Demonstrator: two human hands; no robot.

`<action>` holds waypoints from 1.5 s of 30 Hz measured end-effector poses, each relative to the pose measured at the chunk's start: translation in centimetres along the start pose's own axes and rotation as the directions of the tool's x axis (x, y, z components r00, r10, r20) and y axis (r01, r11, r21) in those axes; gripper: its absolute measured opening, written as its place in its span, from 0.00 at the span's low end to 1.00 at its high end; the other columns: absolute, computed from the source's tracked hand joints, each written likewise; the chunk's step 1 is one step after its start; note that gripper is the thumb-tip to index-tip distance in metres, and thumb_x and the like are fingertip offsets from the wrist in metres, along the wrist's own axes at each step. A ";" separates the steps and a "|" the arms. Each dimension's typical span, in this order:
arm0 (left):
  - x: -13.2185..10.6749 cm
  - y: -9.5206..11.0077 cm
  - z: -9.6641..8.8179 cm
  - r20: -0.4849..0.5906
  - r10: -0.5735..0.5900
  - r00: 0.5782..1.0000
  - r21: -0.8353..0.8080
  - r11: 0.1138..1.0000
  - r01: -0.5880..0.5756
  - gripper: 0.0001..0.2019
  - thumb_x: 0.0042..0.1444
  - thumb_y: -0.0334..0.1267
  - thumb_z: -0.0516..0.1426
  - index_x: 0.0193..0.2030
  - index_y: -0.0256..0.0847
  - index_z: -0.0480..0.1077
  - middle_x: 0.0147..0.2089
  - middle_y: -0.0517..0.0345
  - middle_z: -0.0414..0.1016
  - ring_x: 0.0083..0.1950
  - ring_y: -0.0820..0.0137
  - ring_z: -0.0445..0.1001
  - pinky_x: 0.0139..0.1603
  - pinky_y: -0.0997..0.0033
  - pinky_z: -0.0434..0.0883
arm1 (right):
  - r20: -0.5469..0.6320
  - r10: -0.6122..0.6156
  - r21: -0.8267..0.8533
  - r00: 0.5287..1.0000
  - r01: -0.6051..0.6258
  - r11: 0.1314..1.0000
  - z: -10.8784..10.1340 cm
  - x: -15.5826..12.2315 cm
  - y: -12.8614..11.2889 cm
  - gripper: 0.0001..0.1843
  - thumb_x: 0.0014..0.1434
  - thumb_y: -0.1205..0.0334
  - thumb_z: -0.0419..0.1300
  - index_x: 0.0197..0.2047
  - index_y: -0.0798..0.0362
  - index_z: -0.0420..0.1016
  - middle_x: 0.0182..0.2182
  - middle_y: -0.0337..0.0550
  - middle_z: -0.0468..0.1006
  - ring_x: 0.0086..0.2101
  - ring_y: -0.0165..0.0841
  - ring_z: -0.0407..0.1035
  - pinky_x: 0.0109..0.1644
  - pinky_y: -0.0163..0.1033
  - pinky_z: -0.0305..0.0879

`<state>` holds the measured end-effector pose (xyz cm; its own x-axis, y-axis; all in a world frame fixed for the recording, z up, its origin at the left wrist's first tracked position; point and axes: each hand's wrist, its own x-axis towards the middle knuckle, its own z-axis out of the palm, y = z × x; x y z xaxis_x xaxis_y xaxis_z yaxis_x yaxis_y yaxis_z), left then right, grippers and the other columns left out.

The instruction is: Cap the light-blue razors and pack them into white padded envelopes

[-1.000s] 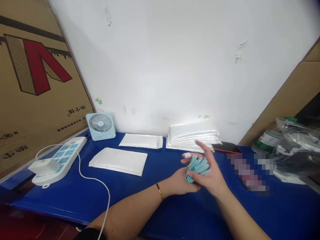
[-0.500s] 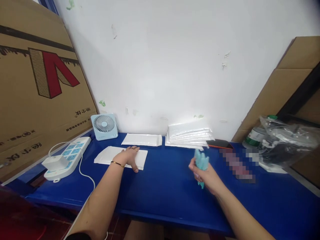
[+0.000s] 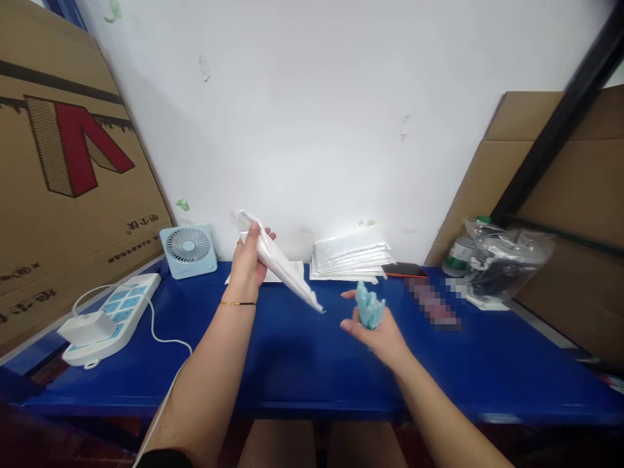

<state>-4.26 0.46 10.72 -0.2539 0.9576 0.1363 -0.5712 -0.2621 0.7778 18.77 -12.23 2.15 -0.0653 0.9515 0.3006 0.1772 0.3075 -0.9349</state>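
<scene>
My left hand (image 3: 252,257) grips a white plastic packet (image 3: 280,261) by its upper part, raised above the table and tilted with its lower end toward the right. Beyond it, another flat white packet (image 3: 295,268) lies by the wall, partly hidden. My right hand (image 3: 377,328) holds a crumpled light-blue bundle (image 3: 369,307) in its palm, thumb and forefinger pointing left and apart. What the bundle is made of I cannot make out. Behind that hand, a stack of white packets (image 3: 348,257) rests against the wall.
A small blue fan (image 3: 189,250) and a white power strip (image 3: 114,318) with a cable stand at the left on the blue table (image 3: 302,364). At the right are a phone (image 3: 405,270), a bottle (image 3: 459,255) and a plastic-wrapped item (image 3: 502,266). Cardboard (image 3: 73,162) flanks the left side.
My left hand has lifted the near white packet off the table and tilted it up. The right hand has opened its thumb and forefinger, still keeping the blue bundle. The view has shifted slightly.
</scene>
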 end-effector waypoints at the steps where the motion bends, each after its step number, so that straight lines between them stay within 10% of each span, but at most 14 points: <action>1: -0.4 -0.3 0.5 -0.067 -0.086 0.994 -0.111 0.991 0.078 0.17 0.51 0.48 0.60 0.43 0.40 0.66 0.39 0.54 0.74 0.39 0.69 0.75 0.43 0.71 0.72 | -0.001 -0.050 -0.086 0.999 0.050 0.995 0.4 -0.4 -0.4 0.30 0.45 0.58 0.68 0.51 0.50 0.67 0.21 0.32 0.68 0.21 0.27 0.61 0.25 0.33 0.60; 6: -2.8 -3.4 0.2 -0.118 -0.470 0.875 -0.303 0.856 0.419 0.15 0.54 0.48 0.58 0.42 0.41 0.67 0.34 0.57 0.72 0.32 0.71 0.74 0.39 0.66 0.74 | -0.061 -0.293 -0.450 0.954 0.236 0.862 1.4 -1.1 -1.3 0.12 0.49 0.66 0.59 0.40 0.51 0.73 0.27 0.38 0.77 0.26 0.32 0.71 0.30 0.34 0.63; 12: -7.4 -6.5 0.1 0.160 -0.653 0.741 -0.357 0.661 0.660 0.24 0.50 0.57 0.57 0.44 0.40 0.66 0.39 0.52 0.72 0.39 0.61 0.75 0.43 0.48 0.71 | 0.091 -0.558 -0.708 0.825 0.447 0.546 0.9 -1.1 -0.6 0.11 0.52 0.64 0.58 0.41 0.53 0.72 0.30 0.46 0.80 0.30 0.38 0.74 0.33 0.38 0.64; 17: -9.6 -7.0 0.4 0.184 -0.698 0.692 -0.412 0.584 0.699 0.23 0.47 0.57 0.58 0.44 0.43 0.65 0.40 0.55 0.72 0.42 0.59 0.75 0.47 0.38 0.67 | 0.242 -0.596 -0.771 0.765 0.525 0.361 1.3 -1.9 0.1 0.13 0.54 0.61 0.58 0.43 0.54 0.74 0.26 0.48 0.79 0.26 0.36 0.72 0.32 0.39 0.64; 21: -9.8 -7.5 0.1 0.194 -0.688 0.699 -0.448 0.572 0.687 0.11 0.51 0.43 0.59 0.38 0.40 0.67 0.34 0.57 0.73 0.36 0.65 0.75 0.48 0.44 0.68 | 0.300 -0.516 -0.578 0.802 0.583 0.571 0.8 -2.6 -0.7 0.14 0.51 0.64 0.59 0.44 0.51 0.74 0.28 0.45 0.79 0.28 0.35 0.73 0.33 0.38 0.66; 25: -10.2 -8.5 0.3 0.201 -0.713 0.671 -0.489 0.521 0.700 0.08 0.51 0.40 0.57 0.32 0.37 0.67 0.29 0.56 0.73 0.32 0.66 0.75 0.45 0.52 0.71 | -0.052 -0.412 -0.198 0.910 0.395 0.897 -1.1 -2.2 -3.5 0.05 0.54 0.59 0.59 0.34 0.49 0.73 0.27 0.42 0.77 0.26 0.34 0.72 0.31 0.39 0.67; 29: -11.4 -9.1 1.3 0.266 -0.751 0.604 -0.462 0.451 0.764 0.11 0.51 0.43 0.56 0.34 0.36 0.67 0.32 0.52 0.74 0.34 0.61 0.75 0.44 0.53 0.71 | -0.214 -0.383 0.128 0.899 0.414 0.901 -2.3 -0.6 -6.5 0.15 0.58 0.47 0.54 0.28 0.48 0.68 0.20 0.40 0.73 0.30 0.40 0.73 0.38 0.48 0.68; 38: -14.2 -7.4 3.7 0.450 -0.720 0.528 -0.428 0.345 0.836 0.16 0.57 0.45 0.49 0.38 0.33 0.67 0.29 0.51 0.73 0.31 0.66 0.74 0.35 0.67 0.73 | 0.287 -0.432 -0.200 0.855 0.495 0.846 -1.0 0.4 -7.5 0.10 0.60 0.51 0.55 0.34 0.48 0.70 0.35 0.39 0.77 0.43 0.35 0.71 0.61 0.52 0.48; 45: -14.0 -7.1 4.4 0.427 -0.728 0.537 -0.427 0.361 0.829 0.12 0.58 0.41 0.49 0.36 0.35 0.68 0.31 0.52 0.74 0.33 0.64 0.75 0.34 0.65 0.73 | 0.422 -0.245 -0.201 0.873 0.354 0.913 -2.4 2.5 -8.4 0.19 0.48 0.60 0.67 0.45 0.50 0.71 0.42 0.42 0.74 0.42 0.35 0.69 0.47 0.42 0.66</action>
<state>6.76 -10.55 6.02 0.6125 0.7559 -0.2312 -0.7499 0.6482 0.1324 19.50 -12.42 11.25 -0.5150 0.7520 0.4114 0.3366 0.6188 -0.7098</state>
